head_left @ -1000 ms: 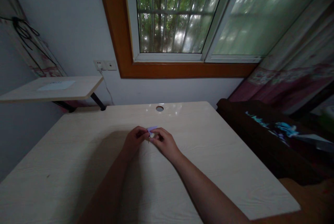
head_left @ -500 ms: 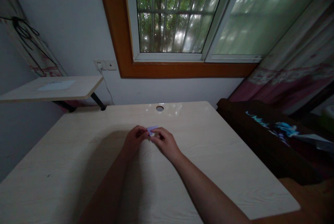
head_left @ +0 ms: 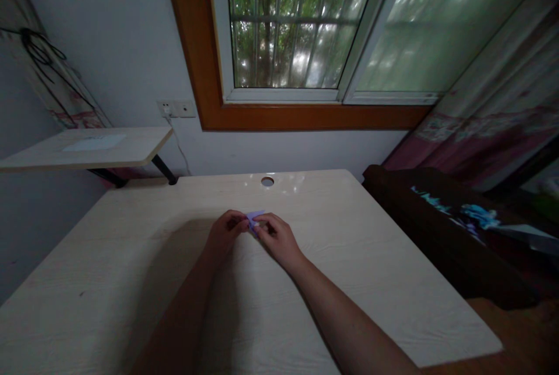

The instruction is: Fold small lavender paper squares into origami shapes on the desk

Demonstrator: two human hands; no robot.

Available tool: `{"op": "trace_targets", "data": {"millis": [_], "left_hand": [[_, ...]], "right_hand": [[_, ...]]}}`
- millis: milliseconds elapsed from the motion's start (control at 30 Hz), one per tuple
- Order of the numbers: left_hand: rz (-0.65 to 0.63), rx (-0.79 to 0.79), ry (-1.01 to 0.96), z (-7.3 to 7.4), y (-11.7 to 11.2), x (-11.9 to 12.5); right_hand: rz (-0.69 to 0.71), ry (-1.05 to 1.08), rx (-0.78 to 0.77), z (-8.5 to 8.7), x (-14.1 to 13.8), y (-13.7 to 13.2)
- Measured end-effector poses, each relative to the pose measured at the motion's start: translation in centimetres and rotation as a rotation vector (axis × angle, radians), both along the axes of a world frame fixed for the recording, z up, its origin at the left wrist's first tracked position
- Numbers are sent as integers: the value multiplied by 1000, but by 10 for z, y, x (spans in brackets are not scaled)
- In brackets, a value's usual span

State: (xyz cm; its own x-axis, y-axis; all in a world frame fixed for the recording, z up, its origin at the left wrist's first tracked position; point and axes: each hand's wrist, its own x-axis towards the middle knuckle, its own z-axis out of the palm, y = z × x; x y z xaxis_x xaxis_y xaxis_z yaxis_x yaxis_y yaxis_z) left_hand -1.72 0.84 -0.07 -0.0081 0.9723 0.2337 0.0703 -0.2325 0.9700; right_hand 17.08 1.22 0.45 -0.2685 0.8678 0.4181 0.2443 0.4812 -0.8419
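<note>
Between my two hands is a small piece of folded purple paper (head_left: 254,216), with a pointed end sticking out at the top. My left hand (head_left: 226,234) pinches its left side between thumb and fingers. On the other side, my right hand (head_left: 278,237) grips the paper with thumb and fingertips. Fingers cover much of the paper, so its full shape is hidden. Both hands are low over the pale wooden desk (head_left: 371,282), towards its far edge.
A round cable hole (head_left: 267,181) is cut near the desk's back edge. At the back left stands a raised shelf (head_left: 144,151) on black legs, bearing a sheet of paper (head_left: 95,142). Beyond are a wall socket (head_left: 175,109) and a window; dark furniture (head_left: 406,212) lies right.
My right fingertips have shifted slightly on the purple paper, and its lower part now shows more purple below the fingers. My left hand has stayed in place.
</note>
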Motion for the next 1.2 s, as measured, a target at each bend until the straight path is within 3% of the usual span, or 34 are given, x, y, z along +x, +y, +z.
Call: {"op": "trace_targets", "data": {"millis": [433,633,800,1200], "left_hand": [[-21,-19,-48,-6,1,-3],[17,-35,35,-8,1,-4],[10,-15,0,-8,1,-4],[4,-28,-50,0,-2,0]], "right_hand": [[3,9,-37,-2,-2,0],[-4,-13,3,-2,-2,0],[-81,-14,26,-3,-2,2],[-92,8,-135,-8,0,4]]}}
